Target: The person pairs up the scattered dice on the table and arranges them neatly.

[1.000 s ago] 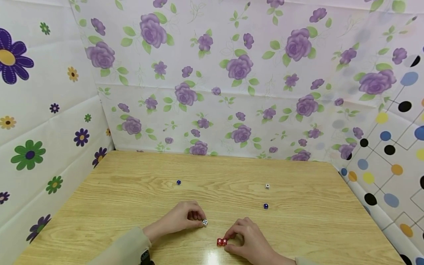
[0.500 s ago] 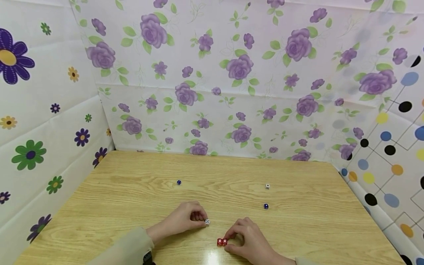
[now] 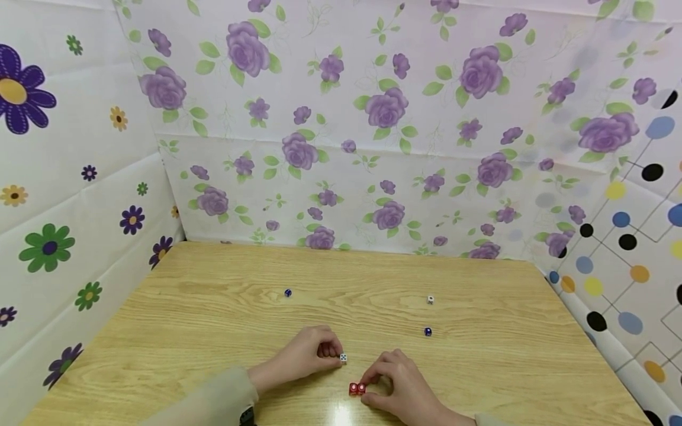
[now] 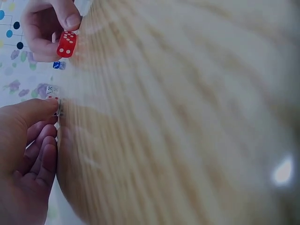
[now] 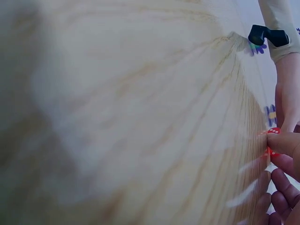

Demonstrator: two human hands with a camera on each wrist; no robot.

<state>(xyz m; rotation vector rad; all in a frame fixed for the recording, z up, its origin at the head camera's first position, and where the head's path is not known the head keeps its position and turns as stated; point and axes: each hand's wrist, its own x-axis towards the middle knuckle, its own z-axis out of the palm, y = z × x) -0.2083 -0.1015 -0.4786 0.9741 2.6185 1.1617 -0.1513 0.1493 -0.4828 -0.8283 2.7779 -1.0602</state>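
Note:
Near the front middle of the table, my left hand (image 3: 308,353) pinches a white die (image 3: 343,358) between thumb and fingertips, just above or on the wood. In the left wrist view the left thumb (image 4: 35,111) partly covers that die. Two red dice (image 3: 353,389) sit side by side, touching, a little nearer to me. My right hand (image 3: 401,386) holds the right-hand red die (image 3: 362,389) between thumb and index finger. From the right wrist, the red dice (image 5: 273,131) are mostly hidden behind the right fingers. The white die is apart from the red pair, behind and to its left.
A blue die (image 3: 288,293) lies at the back left of the wooden table (image 3: 213,278). On the right are another blue die (image 3: 428,332) and, behind it, a white die (image 3: 430,300). Patterned cloths (image 3: 341,177) enclose the back and sides.
My left hand has moved to the right with the white die, closer to the red dice. The right hand and the red pair have stayed in place.

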